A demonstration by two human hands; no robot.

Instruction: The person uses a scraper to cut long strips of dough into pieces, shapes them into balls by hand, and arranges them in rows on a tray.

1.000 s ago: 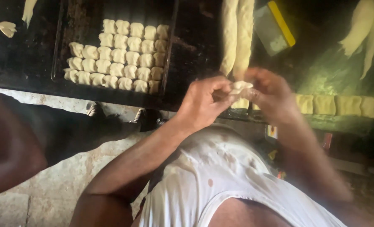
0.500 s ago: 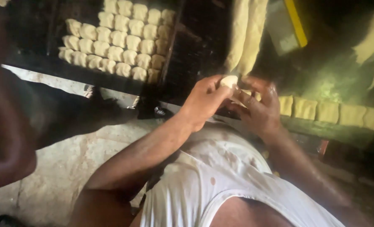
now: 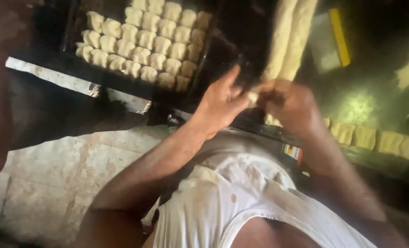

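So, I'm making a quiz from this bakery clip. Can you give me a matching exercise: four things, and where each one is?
1. dough piece
2. shaped dough lumps
3. cut dough squares
4. long dough strips

A. packed in rows in the black tray
B. between left hand and right hand
C. lined along the table edge, right
D. stretching away beyond the hands

1-B, 2-A, 3-C, 4-D

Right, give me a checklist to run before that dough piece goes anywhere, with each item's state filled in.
1. Dough piece held between both hands: ok, left hand and right hand meet on it.
2. Shape of the piece: cannot tell, fingers cover most of it.
3. Free room on the dark tray: cannot tell, shaped pieces fill the rows in view.
4. Long dough strips within reach: ok, just beyond the hands.
5. Cut squares lined along the table edge: ok.
6. Yellow-handled scraper clear of the hands: ok.
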